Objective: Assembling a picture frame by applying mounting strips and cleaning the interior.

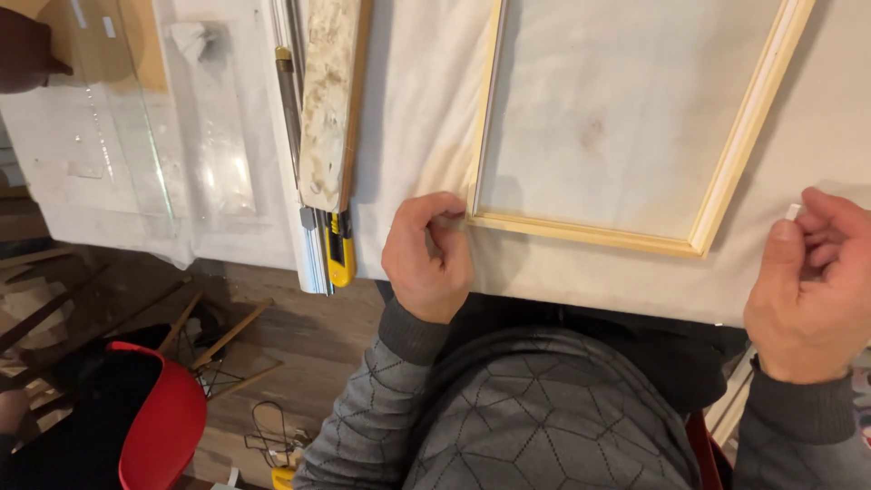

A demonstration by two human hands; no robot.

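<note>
Left hand (426,259) pinches wooden frame (581,231) corner; right hand (807,290) curled on small white piece (793,211), mostly hidden.

1. Worktable (426,109), top covered with a white cloth; near edge runs in front of the person.
2. Bare wooden frame (726,172) lies flat on the cloth, lower left corner near the table's front edge.
3. Paint-stained wooden board (328,100) lies left of the frame, lengthwise toward the edge.
4. Yellow utility knife (339,249) at the board's near end, overhanging the edge.
5. Metal rulers (313,254) just beside the knife.
6. Glass sheet (136,118) on the far left.
</note>
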